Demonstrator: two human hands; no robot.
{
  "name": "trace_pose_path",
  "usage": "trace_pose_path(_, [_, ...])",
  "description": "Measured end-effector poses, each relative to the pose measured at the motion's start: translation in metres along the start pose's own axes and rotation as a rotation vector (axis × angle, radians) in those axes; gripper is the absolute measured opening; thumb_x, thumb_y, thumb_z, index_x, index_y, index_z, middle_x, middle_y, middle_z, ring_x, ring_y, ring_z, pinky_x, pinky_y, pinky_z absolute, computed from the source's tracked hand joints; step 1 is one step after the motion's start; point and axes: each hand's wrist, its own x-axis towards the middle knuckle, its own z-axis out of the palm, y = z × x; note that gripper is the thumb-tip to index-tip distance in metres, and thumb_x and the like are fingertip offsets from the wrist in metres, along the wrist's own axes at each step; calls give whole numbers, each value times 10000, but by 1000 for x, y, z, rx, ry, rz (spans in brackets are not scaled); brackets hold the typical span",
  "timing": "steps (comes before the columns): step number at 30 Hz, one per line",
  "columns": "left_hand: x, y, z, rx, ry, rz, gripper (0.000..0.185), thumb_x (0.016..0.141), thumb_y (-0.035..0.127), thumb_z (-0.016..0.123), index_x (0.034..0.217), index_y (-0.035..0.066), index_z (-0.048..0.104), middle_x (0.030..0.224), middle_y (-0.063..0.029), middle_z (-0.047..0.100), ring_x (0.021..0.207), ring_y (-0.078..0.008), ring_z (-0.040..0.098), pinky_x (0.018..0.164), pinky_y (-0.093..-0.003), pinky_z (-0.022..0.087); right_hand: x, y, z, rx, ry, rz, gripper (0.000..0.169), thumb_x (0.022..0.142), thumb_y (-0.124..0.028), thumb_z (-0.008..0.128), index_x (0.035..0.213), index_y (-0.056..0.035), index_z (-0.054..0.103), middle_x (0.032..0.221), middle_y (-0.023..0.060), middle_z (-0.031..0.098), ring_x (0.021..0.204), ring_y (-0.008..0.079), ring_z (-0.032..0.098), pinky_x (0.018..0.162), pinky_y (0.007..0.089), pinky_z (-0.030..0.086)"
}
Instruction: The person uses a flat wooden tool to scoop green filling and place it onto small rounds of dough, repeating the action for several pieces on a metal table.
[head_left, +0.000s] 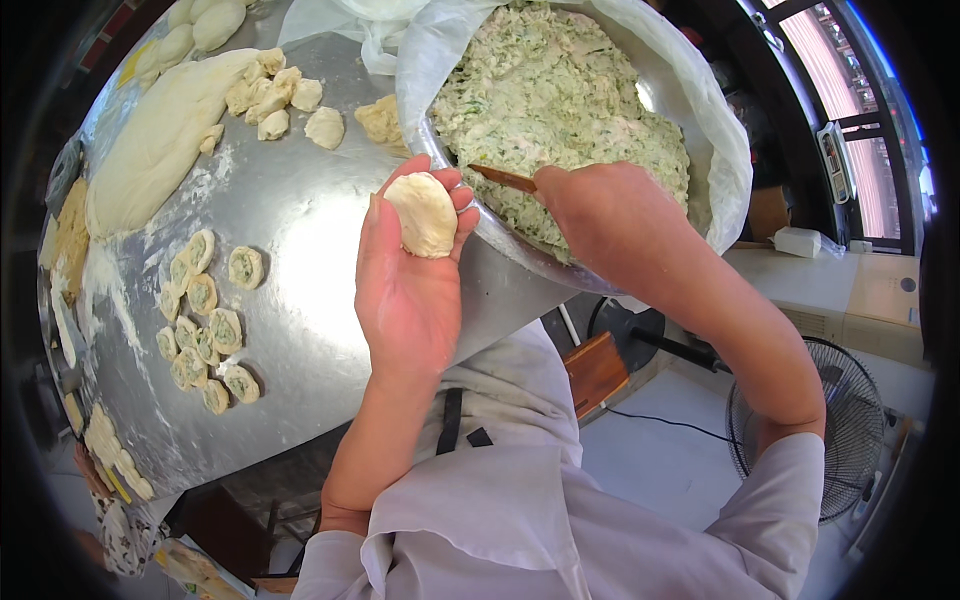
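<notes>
A flattened round of dough (422, 216) rests on the palm and fingers of my left hand (409, 292), beside the bowl's rim. My right hand (611, 206) grips a thin wooden spatula (501, 178), its tip at the near left edge of the pale green-flecked filling (555, 112). That filling heaps up in a large metal bowl (517, 251) with a clear plastic sheet (724, 165) draped over its rim. On the steel table, to the left, lie several small dough rounds topped with filling (225, 330), some touching one another.
A large dough slab (161, 142) and torn dough lumps (274, 94) lie on the floured steel table (300, 375). Smooth dough balls (217, 26) sit at the far left. Another person's patterned sleeve (124, 525) shows at lower left. A standing fan (817, 427) is at right.
</notes>
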Motion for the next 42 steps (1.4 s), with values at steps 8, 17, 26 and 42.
trace_pose_path(8, [0, -5, -4, -55, -61, 17, 541, 1124, 400, 362, 1447, -26, 451, 1299, -180, 616, 1171, -251, 622, 1053, -393, 492, -20, 18, 13, 334, 110, -26, 133, 946, -124, 610, 927, -16, 685, 690, 179, 648, 612, 367, 611, 597, 447, 510])
trace_pose_path(17, [-19, 12, 9, 46, 85, -62, 573, 1123, 404, 372, 1478, -44, 415, 1329, -195, 595, 1219, -284, 595, 1096, -421, 471, -47, 16, -23, 1001, -51, 423, 202, 1029, -189, 608, 978, -14, 694, 604, 40, 601, 470, 103, 526, 469, 289, 429])
trace_pose_path(26, [-13, 19, 34, -168, 19, -189, 483, 1133, 370, 347, 1392, -27, 436, 1386, -216, 504, 1328, -352, 493, 1187, -472, 389, -67, -59, 52, 122, 709, -57, 526, 839, 3, 626, 1360, -71, 635, 846, 81, 566, 734, 276, 613, 619, 391, 525])
trace_pose_path(42, [-62, 49, -36, -251, 145, 85, 435, 1035, 82, 590, 1442, 35, 443, 1371, -186, 532, 1324, -336, 528, 1182, -450, 440, -82, -129, 98, 814, 531, -54, 349, 963, -12, 627, 1309, -11, 666, 812, 114, 576, 666, 232, 552, 619, 346, 470])
